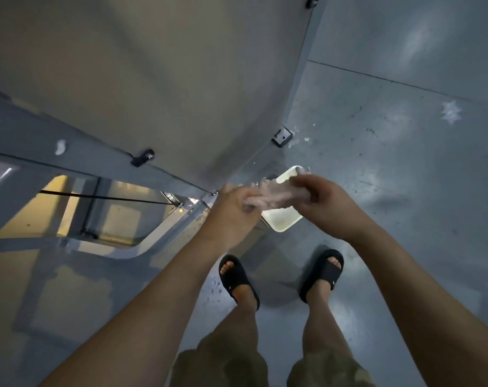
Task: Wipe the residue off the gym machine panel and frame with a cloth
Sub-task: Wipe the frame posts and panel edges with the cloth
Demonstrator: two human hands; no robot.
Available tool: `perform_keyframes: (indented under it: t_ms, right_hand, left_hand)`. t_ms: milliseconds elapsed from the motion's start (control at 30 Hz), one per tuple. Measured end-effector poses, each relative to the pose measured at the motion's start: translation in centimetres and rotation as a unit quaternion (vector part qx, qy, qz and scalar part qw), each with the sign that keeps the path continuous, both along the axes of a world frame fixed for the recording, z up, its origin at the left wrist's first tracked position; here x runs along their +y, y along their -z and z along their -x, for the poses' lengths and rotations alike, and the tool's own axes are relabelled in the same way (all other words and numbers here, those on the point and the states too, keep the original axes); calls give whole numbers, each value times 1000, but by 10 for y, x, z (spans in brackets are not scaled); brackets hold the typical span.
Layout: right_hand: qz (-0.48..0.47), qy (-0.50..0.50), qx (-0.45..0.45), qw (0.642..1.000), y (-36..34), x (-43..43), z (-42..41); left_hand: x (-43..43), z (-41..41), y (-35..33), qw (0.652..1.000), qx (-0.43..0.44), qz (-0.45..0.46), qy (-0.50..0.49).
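Both hands wring the cloth over a basin, away from the machine.

The left hand (231,209) and right hand (322,206) are each curled tight around one end of the pale cloth (276,194). It is stretched between them above the white basin (282,222) on the floor (405,163). The cloth's long axis runs across from hand to hand, with the right end a little higher, and it looks bunched and twisted, though blur hides the detail. This appears to be a rinse-and-squeeze step rather than wiping. The next move probably calls for releasing one end, folding the cloth into a pad, and lifting it up and to the left. From there it would press flat against the grey panel (153,79) or the frame (69,146) below it, where a pale smear shows.
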State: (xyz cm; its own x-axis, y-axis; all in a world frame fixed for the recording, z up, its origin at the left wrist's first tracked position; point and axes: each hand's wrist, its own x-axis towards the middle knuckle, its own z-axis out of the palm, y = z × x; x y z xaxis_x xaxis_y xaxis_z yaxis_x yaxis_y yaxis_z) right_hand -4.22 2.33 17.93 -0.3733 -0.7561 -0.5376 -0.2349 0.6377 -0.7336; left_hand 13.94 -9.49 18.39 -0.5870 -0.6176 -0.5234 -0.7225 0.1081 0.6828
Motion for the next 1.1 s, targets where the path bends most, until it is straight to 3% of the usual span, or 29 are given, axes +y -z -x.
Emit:
perform_keyframes:
  t_ms: [133,200,300,367,467,567,600,667,733,833,900,1000,1100]
  right_hand:
    - [41,90,57,993,-18,2,-17]
    - [60,148,-36,986,-26,5,-23]
    - [106,173,-188,961,-30,13,-34]
    - [130,172,-268,939,-28,18,-40]
    - [151,130,-321,926,-32,18,-53]
    - [148,111,-311,932,-47,15,-66]
    - [138,104,-283,943,-53,12,-70]
    - [134,75,-187,970,-69,4,-77]
    - [134,63,-115,982,-87,-6,-84]
    - [150,88,-191,966,-124,-18,-99]
    - [180,69,-258,947,-152,-23,-111]
    - [190,12,-236,953,-181,-28,-132]
    - [161,3,-193,968,-189,-33,-150]
  left_hand:
    - [3,-8,-12,997,-6,43,-59]
    - [4,-10,-20,992,35,1,-121]
    - [12,-12,-29,955,104,-126,-249]
    - [16,-17,-25,943,100,-93,-302]
    - [27,-25,-25,953,52,-57,-293]
    - [40,-36,-50,914,138,-247,-289]
    - [43,-39,-62,911,163,-259,-275]
    - [47,-46,-84,928,167,-200,-267]
    - [47,-51,-107,913,190,-176,-315]
    - [41,-63,-148,844,272,-238,-396]
    - [35,-73,-176,821,302,-254,-413]
    - [31,-88,-201,842,270,-203,-420]
    - [26,-105,-206,908,157,-81,-380]
